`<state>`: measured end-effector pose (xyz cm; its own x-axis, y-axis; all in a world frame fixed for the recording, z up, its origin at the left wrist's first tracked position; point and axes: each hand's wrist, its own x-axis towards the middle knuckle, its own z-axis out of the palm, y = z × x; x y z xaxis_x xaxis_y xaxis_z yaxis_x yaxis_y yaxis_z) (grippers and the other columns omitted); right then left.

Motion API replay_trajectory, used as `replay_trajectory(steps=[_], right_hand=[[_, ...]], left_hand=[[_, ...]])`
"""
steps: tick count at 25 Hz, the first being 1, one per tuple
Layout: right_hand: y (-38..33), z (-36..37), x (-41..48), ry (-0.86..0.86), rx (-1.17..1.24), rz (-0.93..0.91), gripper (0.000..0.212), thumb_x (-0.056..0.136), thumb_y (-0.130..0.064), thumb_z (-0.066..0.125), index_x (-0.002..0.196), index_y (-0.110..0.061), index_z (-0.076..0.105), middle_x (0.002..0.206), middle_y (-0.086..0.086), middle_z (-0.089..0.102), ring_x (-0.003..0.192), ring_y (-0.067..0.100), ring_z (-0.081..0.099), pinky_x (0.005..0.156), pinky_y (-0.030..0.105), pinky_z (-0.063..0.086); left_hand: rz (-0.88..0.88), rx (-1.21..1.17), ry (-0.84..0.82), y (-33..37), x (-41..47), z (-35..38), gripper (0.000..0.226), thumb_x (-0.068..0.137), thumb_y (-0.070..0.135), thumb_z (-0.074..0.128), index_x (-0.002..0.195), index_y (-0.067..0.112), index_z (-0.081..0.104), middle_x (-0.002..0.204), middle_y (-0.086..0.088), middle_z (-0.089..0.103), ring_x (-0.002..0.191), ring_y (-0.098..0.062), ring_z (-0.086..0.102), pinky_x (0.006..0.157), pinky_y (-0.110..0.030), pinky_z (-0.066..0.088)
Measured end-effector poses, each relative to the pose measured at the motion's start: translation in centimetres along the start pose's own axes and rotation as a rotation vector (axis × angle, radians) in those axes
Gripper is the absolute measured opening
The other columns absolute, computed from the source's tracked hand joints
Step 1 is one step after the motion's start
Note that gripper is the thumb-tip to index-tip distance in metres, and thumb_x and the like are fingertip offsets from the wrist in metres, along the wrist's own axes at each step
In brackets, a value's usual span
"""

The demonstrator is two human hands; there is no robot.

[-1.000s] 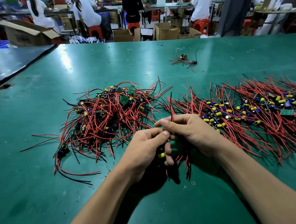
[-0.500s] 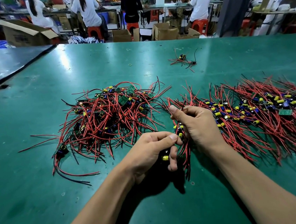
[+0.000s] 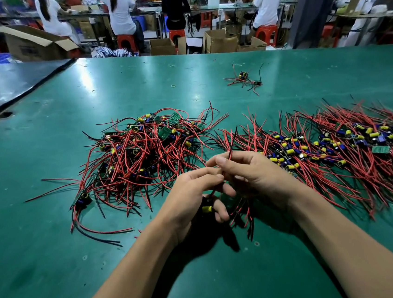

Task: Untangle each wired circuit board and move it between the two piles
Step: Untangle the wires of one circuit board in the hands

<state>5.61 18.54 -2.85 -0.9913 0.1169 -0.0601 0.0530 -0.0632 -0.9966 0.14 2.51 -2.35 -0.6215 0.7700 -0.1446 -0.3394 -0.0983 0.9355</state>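
Observation:
A tangled pile (image 3: 142, 154) of small circuit boards with red and black wires lies left of centre on the green table (image 3: 45, 262). A combed-out pile (image 3: 348, 147), its wires lying side by side, spreads to the right. Between them my left hand (image 3: 191, 200) grips one wired circuit board (image 3: 207, 208), its yellow capacitor showing under my fingers. My right hand (image 3: 254, 174) pinches that board's red and black wires (image 3: 232, 140), which stick up past my fingertips. More of its wires hang below my hands.
A few stray wired boards (image 3: 244, 78) lie further back on the table, with a small rubber band (image 3: 173, 86) to their left. A dark table (image 3: 2, 84) adjoins at the left. People sit at benches behind, among cardboard boxes (image 3: 218, 41).
My right hand slid up along the wires toward the right pile, then came back beside my left hand, now pinching the wires near their ends. My left hand kept the board.

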Motion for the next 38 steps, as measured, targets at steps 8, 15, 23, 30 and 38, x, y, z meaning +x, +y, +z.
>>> replay_trajectory(steps=[8, 15, 23, 30, 38], right_hand=[[0.3, -0.5, 0.6, 0.403, -0.022, -0.190, 0.030, 0.079, -0.036, 0.080, 0.087, -0.008, 0.078, 0.044, -0.009, 0.047, 0.038, 0.003, 0.036, 0.043, 0.017, 0.038], [0.0, -1.0, 0.9, 0.712, -0.363, -0.345, 0.027, 0.083, -0.033, 0.081, 0.068, -0.013, 0.073, 0.068, 0.000, 0.069, 0.064, 0.005, 0.055, 0.066, 0.023, 0.044], [-0.4, -2.2, 0.6, 0.782, -0.279, -0.235, 0.050, 0.100, -0.040, 0.059, 0.069, -0.002, 0.066, 0.050, 0.000, 0.042, 0.043, 0.012, 0.033, 0.045, 0.027, 0.029], [-0.8, -3.0, 0.8, 0.686, 0.093, -0.136, 0.044, 0.103, -0.038, 0.053, 0.076, -0.006, 0.067, 0.055, -0.006, 0.037, 0.037, 0.004, 0.026, 0.034, 0.017, 0.019], [-0.1, -0.5, 0.0, 0.480, -0.594, -0.318, 0.010, 0.088, -0.031, 0.077, 0.082, -0.023, 0.076, 0.075, -0.005, 0.073, 0.069, 0.009, 0.064, 0.070, 0.029, 0.052]], left_hand=[[-0.027, 0.015, -0.106, 0.0, 0.0, 0.0, 0.014, 0.096, 0.009, 0.051, 0.094, 0.003, 0.064, 0.067, -0.006, 0.061, 0.032, -0.016, 0.050, 0.037, -0.019, 0.039], [-0.044, 0.019, -0.133, -0.1, -0.1, 0.1, 0.015, 0.096, 0.011, 0.052, 0.094, 0.004, 0.066, 0.068, -0.006, 0.061, 0.034, -0.014, 0.051, 0.037, -0.019, 0.040], [-0.135, 0.105, -0.241, 0.3, -1.0, 0.0, 0.013, 0.095, 0.008, 0.054, 0.091, 0.004, 0.066, 0.069, -0.010, 0.065, 0.036, -0.016, 0.055, 0.038, -0.020, 0.043], [-0.017, -0.029, 0.032, 1.1, -0.3, 0.0, 0.015, 0.098, 0.010, 0.051, 0.103, -0.001, 0.060, 0.074, -0.012, 0.069, 0.044, -0.022, 0.059, 0.042, -0.023, 0.047], [0.087, -0.212, 0.106, 2.5, -0.1, -0.7, 0.015, 0.096, 0.010, 0.049, 0.102, 0.002, 0.060, 0.075, -0.009, 0.068, 0.052, -0.018, 0.060, 0.046, -0.023, 0.047]])
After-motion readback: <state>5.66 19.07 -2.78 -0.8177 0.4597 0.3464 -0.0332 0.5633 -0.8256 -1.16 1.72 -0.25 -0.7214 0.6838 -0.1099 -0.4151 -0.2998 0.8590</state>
